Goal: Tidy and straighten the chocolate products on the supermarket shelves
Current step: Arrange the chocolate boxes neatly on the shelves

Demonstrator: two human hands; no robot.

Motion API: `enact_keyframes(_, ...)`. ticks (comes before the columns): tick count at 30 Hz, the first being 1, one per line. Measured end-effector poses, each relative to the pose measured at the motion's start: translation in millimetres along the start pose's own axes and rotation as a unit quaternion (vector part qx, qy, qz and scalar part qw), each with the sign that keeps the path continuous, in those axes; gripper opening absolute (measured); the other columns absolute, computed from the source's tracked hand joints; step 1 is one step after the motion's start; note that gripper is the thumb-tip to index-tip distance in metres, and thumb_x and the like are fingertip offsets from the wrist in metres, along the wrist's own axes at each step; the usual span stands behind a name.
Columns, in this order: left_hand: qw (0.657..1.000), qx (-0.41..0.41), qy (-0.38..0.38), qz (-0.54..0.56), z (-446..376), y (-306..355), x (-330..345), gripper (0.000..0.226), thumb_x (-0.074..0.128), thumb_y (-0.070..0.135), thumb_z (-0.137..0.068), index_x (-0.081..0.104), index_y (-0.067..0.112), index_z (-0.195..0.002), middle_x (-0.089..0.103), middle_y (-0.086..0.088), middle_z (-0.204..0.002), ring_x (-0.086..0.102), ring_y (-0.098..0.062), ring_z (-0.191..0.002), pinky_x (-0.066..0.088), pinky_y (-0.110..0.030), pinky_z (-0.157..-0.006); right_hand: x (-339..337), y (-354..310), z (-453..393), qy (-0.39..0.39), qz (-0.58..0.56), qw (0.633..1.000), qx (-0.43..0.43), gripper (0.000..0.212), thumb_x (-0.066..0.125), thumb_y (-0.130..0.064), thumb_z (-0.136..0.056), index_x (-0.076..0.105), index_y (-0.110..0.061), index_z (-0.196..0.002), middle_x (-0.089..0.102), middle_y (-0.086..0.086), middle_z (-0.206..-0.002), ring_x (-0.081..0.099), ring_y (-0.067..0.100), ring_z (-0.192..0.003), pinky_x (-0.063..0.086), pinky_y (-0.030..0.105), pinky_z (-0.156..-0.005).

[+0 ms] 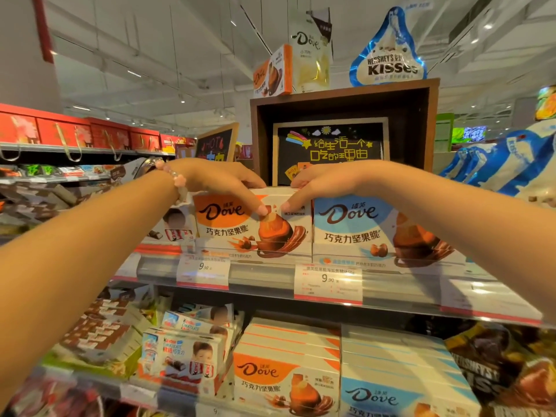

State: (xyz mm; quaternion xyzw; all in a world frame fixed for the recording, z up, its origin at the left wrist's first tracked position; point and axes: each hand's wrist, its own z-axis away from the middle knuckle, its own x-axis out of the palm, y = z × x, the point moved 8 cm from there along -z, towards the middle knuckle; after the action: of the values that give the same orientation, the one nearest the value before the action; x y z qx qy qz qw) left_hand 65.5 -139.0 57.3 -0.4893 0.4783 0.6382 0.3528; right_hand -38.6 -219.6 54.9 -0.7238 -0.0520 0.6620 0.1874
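Supermarket aisle, stocked chocolate shelf (264, 273)

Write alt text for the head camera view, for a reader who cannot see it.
Both hands, left hand and right hand, grip the top of an orange Dove chocolate box on the upper shelf, thumbs on its front. A blue Dove box stands beside it, with more Dove and Kinder boxes on the shelf below.
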Motion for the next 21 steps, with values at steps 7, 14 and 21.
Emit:
enact_keyframes(7, 0.998, 0.006, -0.047, 0.032, -4, -3, 3, 0.068, 0.072, 0.054, -0.060, 0.055, 0.023, -0.119, 0.073, 0.001, -0.097, 0.071, -0.019, -0.086, 0.055, -0.023, -0.063, 4, -1, 1, -0.037, -0.041, 0.998, 0.013, 0.043, 0.058, -0.042, -0.086, 0.058, -0.009, -0.113, 0.073, 0.006, -0.095, 0.072, 0.020, -0.079, 0.053, 0.017, -0.057)
enact_keyframes(14, 0.999, 0.036, -0.035, 0.008, -3, -1, 6, 0.077, 0.071, 0.067, -0.055, 0.056, 0.023, -0.116, 0.074, 0.004, -0.090, 0.071, -0.014, -0.079, 0.053, -0.019, -0.058, 11, -13, -2, -0.092, -0.022, 0.993, 0.064, 0.072, 0.064, -0.055, -0.066, 0.054, -0.006, -0.118, 0.073, 0.010, -0.095, 0.071, 0.022, -0.078, 0.052, 0.018, -0.056)
enact_keyframes(21, 0.984, 0.143, 0.031, -0.100, 13, 5, -15, 0.081, 0.061, 0.070, -0.056, 0.058, 0.018, -0.118, 0.067, 0.005, -0.105, 0.066, -0.005, -0.083, 0.054, -0.018, -0.063, 12, -15, -6, -0.033, -0.019, 0.997, 0.068, 0.073, 0.067, -0.056, -0.065, 0.053, -0.010, -0.120, 0.071, 0.007, -0.103, 0.071, 0.019, -0.086, 0.051, 0.013, -0.060)
